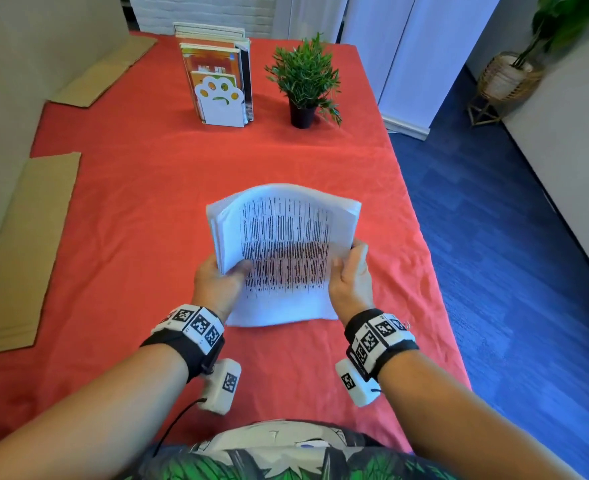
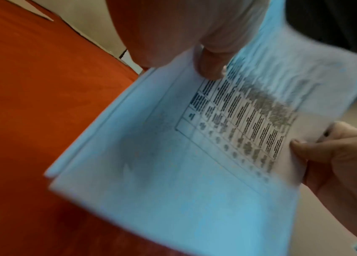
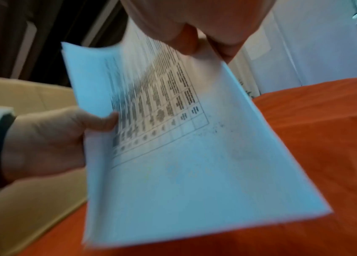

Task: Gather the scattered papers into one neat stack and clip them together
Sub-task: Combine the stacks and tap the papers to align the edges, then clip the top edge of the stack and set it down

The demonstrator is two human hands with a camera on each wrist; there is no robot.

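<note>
Squaring the gathered sheets before clipping

Nearest, the left hand (image 1: 217, 282) and right hand (image 1: 350, 277) each pinch a side edge of the papers (image 1: 282, 254), thumbs on the printed face, holding the bundle upright with its lower edge at the red tablecloth (image 1: 130, 202), likely so the sheets can be tapped level. The top curls forward. Farther off stand a book holder (image 1: 222, 98) and potted plant (image 1: 305, 81); no clip is visible.

Bright, even head view with bowed wide-angle edges; both wrist views dimmer, motion-blurred, soft throughout.
</note>
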